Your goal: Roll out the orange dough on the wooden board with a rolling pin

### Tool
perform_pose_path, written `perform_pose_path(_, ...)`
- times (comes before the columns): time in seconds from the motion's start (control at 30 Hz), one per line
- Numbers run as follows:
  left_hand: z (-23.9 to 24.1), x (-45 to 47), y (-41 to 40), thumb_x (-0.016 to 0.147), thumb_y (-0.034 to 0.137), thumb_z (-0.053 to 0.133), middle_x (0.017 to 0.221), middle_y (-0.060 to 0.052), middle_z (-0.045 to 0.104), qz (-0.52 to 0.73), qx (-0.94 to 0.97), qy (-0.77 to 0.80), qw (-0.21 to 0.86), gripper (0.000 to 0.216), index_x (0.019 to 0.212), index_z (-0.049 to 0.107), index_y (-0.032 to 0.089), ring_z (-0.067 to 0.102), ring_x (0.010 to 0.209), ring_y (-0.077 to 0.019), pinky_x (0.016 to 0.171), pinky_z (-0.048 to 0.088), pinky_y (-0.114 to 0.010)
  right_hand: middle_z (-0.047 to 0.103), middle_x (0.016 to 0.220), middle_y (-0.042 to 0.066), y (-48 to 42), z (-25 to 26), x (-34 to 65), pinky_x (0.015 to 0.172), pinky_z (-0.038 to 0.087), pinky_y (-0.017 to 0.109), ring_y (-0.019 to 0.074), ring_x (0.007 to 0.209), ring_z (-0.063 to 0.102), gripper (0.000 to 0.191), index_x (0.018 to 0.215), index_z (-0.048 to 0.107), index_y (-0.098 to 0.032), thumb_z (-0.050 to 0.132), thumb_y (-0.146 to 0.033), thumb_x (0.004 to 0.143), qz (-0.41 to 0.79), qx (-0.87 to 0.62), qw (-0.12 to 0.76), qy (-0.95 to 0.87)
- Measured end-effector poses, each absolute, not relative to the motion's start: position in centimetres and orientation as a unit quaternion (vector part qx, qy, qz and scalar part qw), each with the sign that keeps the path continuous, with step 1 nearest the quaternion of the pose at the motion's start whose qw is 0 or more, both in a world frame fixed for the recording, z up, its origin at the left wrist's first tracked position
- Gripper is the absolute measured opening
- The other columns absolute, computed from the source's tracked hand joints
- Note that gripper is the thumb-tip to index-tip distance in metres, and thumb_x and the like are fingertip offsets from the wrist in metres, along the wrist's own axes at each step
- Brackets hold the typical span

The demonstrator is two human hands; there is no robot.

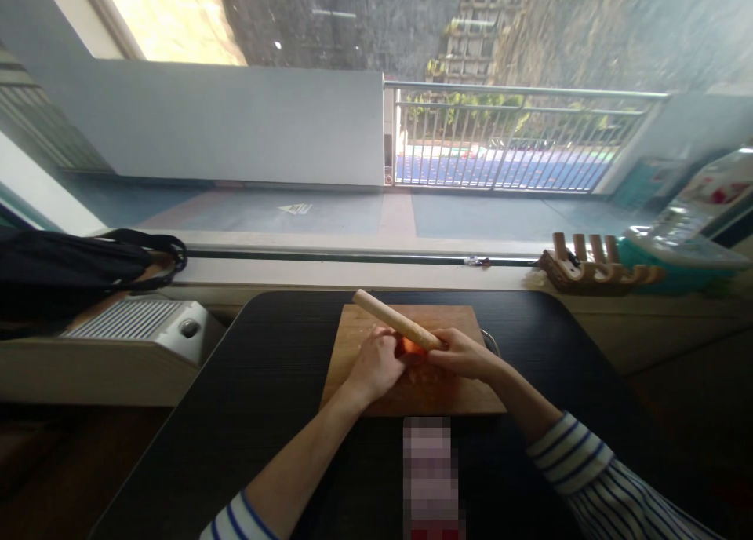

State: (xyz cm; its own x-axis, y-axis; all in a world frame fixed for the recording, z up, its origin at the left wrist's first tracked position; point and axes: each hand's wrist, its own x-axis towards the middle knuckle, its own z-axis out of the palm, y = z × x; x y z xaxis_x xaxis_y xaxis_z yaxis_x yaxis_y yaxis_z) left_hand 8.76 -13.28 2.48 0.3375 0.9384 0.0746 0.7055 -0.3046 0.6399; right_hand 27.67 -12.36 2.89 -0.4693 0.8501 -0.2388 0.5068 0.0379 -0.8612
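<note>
A wooden cutting board [365,328] lies on a dark table [264,383] below a window. My right hand [462,353] is closed around the end of a light wooden handle [394,320], which slants up and to the left; whatever is on its working end is hidden by the hand. My left hand [373,363] curls over a small orange-red piece of food [412,348] on the board, just under the handle. Orange bits lie on the board near my hands. Both sleeves are striped blue and white.
A black bag [70,265] rests on a white heater [147,324] to the left of the table. A wooden rack [594,264] and a teal tub with plastic bags [682,249] stand on the sill at right. A blurred patch [429,477] sits near the table's front edge.
</note>
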Motion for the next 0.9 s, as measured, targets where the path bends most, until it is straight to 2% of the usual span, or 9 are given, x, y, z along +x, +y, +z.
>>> perform_pose_path(0.2,1.8,7.9,-12.5,0.08,0.035,0.059,0.095,-0.007,0.067,0.241,0.781,0.49,0.302,0.021,0.087,0.071,0.019,0.059,0.098,-0.0252,0.09,0.045,-0.034,0.044,0.056,-0.006,-12.1,2.6,27.6,0.043,0.027,0.018,0.0059,0.048,0.038,0.011,0.078,0.06,-0.015,0.057,-0.024,0.074,0.5,-0.509,0.149,-0.685)
perform_pose_path(0.3,1.3,7.4,-12.2,0.08,0.039,0.059,0.095,-0.006,0.067,0.24,0.79,0.468,0.314,0.028,0.099,0.07,0.021,0.058,0.098,-0.0252,0.092,0.044,-0.037,0.048,0.058,-0.005,-12.0,2.6,28.3,0.042,0.03,0.018,0.0072,0.047,0.043,0.016,0.086,0.06,-0.015,0.055,-0.025,0.075,0.527,-0.515,0.161,-0.656)
perform_pose_path(0.43,0.6,6.9,-11.9,0.08,0.044,0.06,0.116,-0.007,0.063,0.236,0.79,0.458,0.332,0.053,0.13,0.054,0.026,0.053,0.111,-0.0265,0.1,0.039,-0.041,0.051,0.063,-0.005,-11.9,2.8,29.8,0.044,0.035,0.019,0.008,0.048,0.046,0.028,0.1,0.058,-0.015,0.057,-0.03,0.077,0.483,-0.528,0.202,-0.668)
perform_pose_path(0.53,1.0,6.7,-12.1,0.079,0.045,0.06,0.127,-0.007,0.058,0.236,0.795,0.453,0.326,0.057,0.132,0.05,0.024,0.049,0.118,-0.026,0.103,0.037,-0.04,0.056,0.071,-0.003,-11.8,3.3,30.6,0.052,0.039,0.022,0.01,0.057,0.05,0.035,0.11,0.059,-0.017,0.059,-0.032,0.078,0.393,-0.515,0.221,-0.729)
perform_pose_path(0.6,1.9,6.4,-12.6,0.081,0.044,0.058,0.124,-0.008,0.06,0.249,0.796,0.472,0.284,0.045,0.12,0.058,0.022,0.052,0.115,-0.0247,0.1,0.04,-0.038,0.064,0.085,0.0,-11.7,3.8,30.8,0.063,0.043,0.025,0.0135,0.07,0.056,0.041,0.119,0.058,-0.022,0.06,-0.032,0.079,0.327,-0.502,0.221,-0.769)
perform_pose_path(0.67,3.2,6.0,-13.1,0.085,0.039,0.049,0.094,-0.007,0.067,0.268,0.774,0.53,0.22,0.026,0.088,0.065,0.019,0.062,0.089,-0.0203,0.086,0.048,-0.034,0.067,0.098,0.001,-11.7,4.3,30.7,0.073,0.044,0.028,0.0169,0.083,0.06,0.045,0.126,0.054,-0.029,0.059,-0.033,0.082,0.271,-0.495,0.208,-0.799)
perform_pose_path(0.73,4.6,5.6,-13.4,0.089,0.037,0.042,0.078,-0.005,0.064,0.321,0.744,0.577,0.103,0.03,0.073,0.06,0.02,0.06,0.078,-0.0186,0.079,0.048,-0.032,0.068,0.103,0.001,-11.3,4.8,30.6,0.076,0.044,0.03,0.019,0.088,0.061,0.043,0.128,0.054,-0.033,0.057,-0.039,0.085,0.217,-0.493,0.179,-0.823)
perform_pose_path(0.8,5.7,5.4,-13.3,0.09,0.037,0.039,0.09,-0.008,0.065,0.357,0.736,0.575,-0.003,0.029,0.082,0.06,0.019,0.059,0.09,-0.0205,0.087,0.045,-0.034,0.068,0.101,0.003,-10.5,5.2,30.3,0.075,0.044,0.03,0.0193,0.086,0.062,0.041,0.127,0.055,-0.033,0.054,-0.044,0.087,0.158,-0.481,0.14,-0.851)
perform_pose_path(0.9,6.4,5.6,-12.5,0.093,0.04,0.037,0.121,-0.014,0.06,0.314,0.764,0.561,-0.061,0.037,0.111,0.056,0.015,0.051,0.115,-0.0248,0.097,0.039,-0.038,0.069,0.093,0.004,-8.9,5.8,29.9,0.075,0.042,0.03,0.0177,0.08,0.062,0.042,0.128,0.055,-0.031,0.056,-0.044,0.088,0.079,-0.427,0.095,-0.896)
